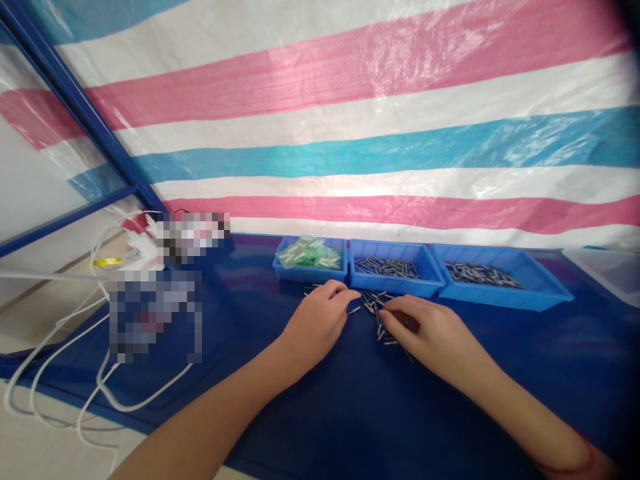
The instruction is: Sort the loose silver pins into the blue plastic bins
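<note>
Small dark metal pins, rivet-like in shape, lie in a loose pile (371,304) on the blue tabletop between my hands. My left hand (320,319) is at the pile's left side, fingers bent and held together; a few pins poke out beside and behind it. Whatever its fingertips have between them is hidden. On the other side, my right hand (431,328) reaches over the pile's right edge. Its thumb and forefinger come together in a pinch at the pins, and I cannot make out what is between them.
Behind the pile stand three blue bins: the left bin (310,275) holds green and clear plastic pieces, the middle bin (395,285) and right bin (505,297) hold metal pins. A clear container (600,270) is far right. White cables (145,403) and blurred-out items are left. Striped sheeting (350,160) hangs behind.
</note>
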The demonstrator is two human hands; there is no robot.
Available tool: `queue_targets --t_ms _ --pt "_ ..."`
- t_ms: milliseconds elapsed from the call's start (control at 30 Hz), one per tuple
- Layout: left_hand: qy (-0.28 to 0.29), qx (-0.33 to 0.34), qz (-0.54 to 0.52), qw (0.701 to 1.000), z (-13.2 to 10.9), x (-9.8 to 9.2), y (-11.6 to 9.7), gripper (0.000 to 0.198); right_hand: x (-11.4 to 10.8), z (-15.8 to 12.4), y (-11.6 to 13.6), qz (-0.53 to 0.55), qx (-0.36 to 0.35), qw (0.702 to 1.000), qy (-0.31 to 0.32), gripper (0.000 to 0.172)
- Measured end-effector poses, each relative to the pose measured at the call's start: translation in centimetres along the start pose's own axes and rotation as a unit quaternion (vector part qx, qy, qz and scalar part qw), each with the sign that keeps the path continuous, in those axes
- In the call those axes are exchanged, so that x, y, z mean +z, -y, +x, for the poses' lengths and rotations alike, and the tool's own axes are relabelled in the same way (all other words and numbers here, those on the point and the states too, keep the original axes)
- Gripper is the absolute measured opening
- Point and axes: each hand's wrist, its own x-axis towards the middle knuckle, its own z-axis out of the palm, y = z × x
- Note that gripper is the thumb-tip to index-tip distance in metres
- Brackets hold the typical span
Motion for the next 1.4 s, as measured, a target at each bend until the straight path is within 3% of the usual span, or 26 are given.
queue_targets --t_ms 133,300,467,733,1000,1100,1400 --pt "-0.070 -0.019 -0.153 0.986 0.0 0.4 -1.2 0.028 0.5 -0.1 0.7 0.120 0.020 0.992 -0.015 0.030" --pt "-0.108 -0.038 -0.279 0.954 -0.3 1.7 -2.2 0.025 0.4 -0.3 1.2 0.281 0.059 0.957 -0.034 0.028" --pt "-0.108 -0.084 -0.342 0.930 -0.3 2.2 -2.3 0.028 0.2 -0.3 1.8 0.358 0.079 0.929 -0.057 0.024" --pt "-0.037 -0.119 -0.296 0.947 -0.3 1.5 -2.2 0.023 0.4 -0.6 1.7 0.351 0.056 0.932 -0.074 0.019" --pt "-0.044 -0.113 -0.297 0.947 -0.1 1.5 -2.1 0.023 0.0 -0.4 2.0 0.351 0.034 0.933 -0.071 0.019" --pt "-0.061 -0.104 -0.296 0.947 0.0 1.4 -2.1 0.019 -0.1 -0.4 2.1 0.353 0.026 0.933 -0.069 0.018" --pt "-0.135 -0.074 -0.288 0.945 0.1 1.3 -2.0 0.012 0.1 -0.4 1.8 0.429 0.102 0.897 -0.030 0.020"
